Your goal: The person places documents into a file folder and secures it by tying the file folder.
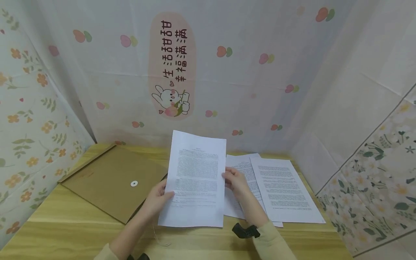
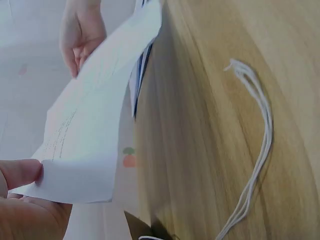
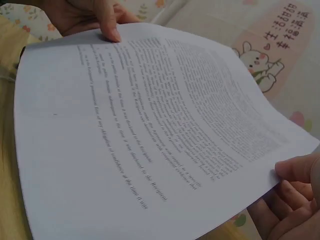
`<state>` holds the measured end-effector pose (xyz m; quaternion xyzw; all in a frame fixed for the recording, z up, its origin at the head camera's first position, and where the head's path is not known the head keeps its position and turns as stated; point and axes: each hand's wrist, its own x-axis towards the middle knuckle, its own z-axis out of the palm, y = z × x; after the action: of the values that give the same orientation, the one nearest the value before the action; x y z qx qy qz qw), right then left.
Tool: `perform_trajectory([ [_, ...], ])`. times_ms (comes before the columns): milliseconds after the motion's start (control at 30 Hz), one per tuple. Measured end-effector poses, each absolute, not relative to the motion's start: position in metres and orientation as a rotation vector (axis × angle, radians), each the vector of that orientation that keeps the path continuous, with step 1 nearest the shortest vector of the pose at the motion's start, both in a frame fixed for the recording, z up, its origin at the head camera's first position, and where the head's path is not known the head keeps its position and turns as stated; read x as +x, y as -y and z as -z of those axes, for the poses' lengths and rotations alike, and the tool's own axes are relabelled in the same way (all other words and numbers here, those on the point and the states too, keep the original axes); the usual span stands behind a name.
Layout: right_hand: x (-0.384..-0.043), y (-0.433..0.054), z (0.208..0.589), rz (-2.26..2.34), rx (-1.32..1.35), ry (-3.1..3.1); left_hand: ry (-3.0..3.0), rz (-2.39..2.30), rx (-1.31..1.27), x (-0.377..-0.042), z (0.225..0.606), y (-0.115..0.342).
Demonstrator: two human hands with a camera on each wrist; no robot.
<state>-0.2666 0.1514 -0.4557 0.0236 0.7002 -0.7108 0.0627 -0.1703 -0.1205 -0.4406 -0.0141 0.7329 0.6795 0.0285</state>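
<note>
A printed sheet of paper (image 1: pixel 195 180) is held up above the table, its text facing the head camera. My left hand (image 1: pixel 157 198) pinches its left edge, thumb on the printed side and fingers behind. On the opposite edge my right hand (image 1: pixel 238 182) pinches the paper between thumb and fingers. In the right wrist view the sheet (image 3: pixel 125 135) bows gently between the two hands. To the left of the left hand lies a brown document envelope (image 1: pixel 110 180) with a white round button (image 1: pixel 134 183).
Two more printed sheets, a front one (image 1: pixel 286 191) and one partly under it (image 1: pixel 242 166), lie at the right. A white string (image 2: pixel 265 130) trails over the wooden table (image 1: pixel 195 245). A patterned cloth (image 1: pixel 247 90) hangs behind.
</note>
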Motion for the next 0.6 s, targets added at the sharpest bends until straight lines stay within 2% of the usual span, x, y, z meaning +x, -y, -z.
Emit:
perform_trajectory([
  [200,-0.248,-0.15,0.451,2.064,-0.025,-2.188,-2.297,-2.122,-0.017,-0.172,0.441,0.124],
  [600,-0.225,-0.154,0.433,2.141,0.015,-2.285,-2.365,-2.14,0.003,-0.176,0.445,0.127],
])
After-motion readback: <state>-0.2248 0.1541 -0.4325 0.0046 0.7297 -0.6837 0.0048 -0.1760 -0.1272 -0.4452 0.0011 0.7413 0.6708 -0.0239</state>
